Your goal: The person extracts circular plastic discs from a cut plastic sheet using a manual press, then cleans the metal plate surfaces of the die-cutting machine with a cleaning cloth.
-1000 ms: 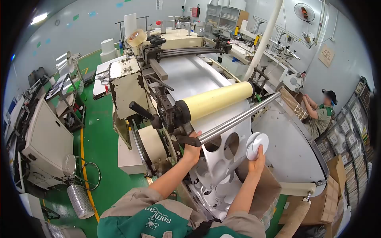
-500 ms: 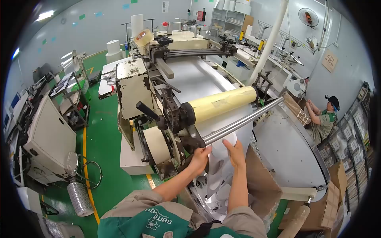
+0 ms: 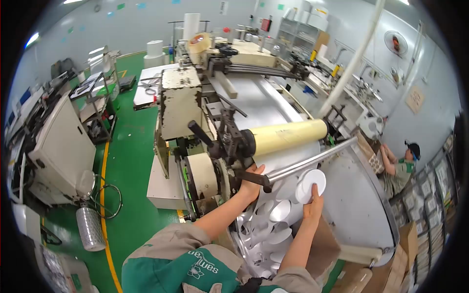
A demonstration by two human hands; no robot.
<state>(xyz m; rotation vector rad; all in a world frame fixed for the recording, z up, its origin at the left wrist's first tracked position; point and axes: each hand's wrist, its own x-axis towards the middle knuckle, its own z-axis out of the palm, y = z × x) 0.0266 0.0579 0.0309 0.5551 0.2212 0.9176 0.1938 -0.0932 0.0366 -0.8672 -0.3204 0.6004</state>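
My right hand [image 3: 313,207] holds white round discs [image 3: 312,180], overlapping each other, with the thumb on top, right of the metal bar [image 3: 312,160]. My left hand [image 3: 252,183] reaches in beneath the left end of that bar, beside the machine frame; its fingers are partly hidden and I cannot tell whether they grip anything. Above the bar lies a yellow roller [image 3: 288,136], with a white sheet [image 3: 264,105] running behind and below it. Sheet material with round holes [image 3: 266,229] hangs between my forearms.
A cardboard box [image 3: 325,244] stands right of my right forearm. Further right are a grey metal panel [image 3: 351,195] and a seated co-worker [image 3: 404,168]. A white roll [image 3: 202,176] sits on the machine's left side, and a white cabinet [image 3: 63,146] stands far left.
My right hand has moved right, away from my left hand, and the discs in it now show fully. My left hand has moved up under the bar. The view has shifted.
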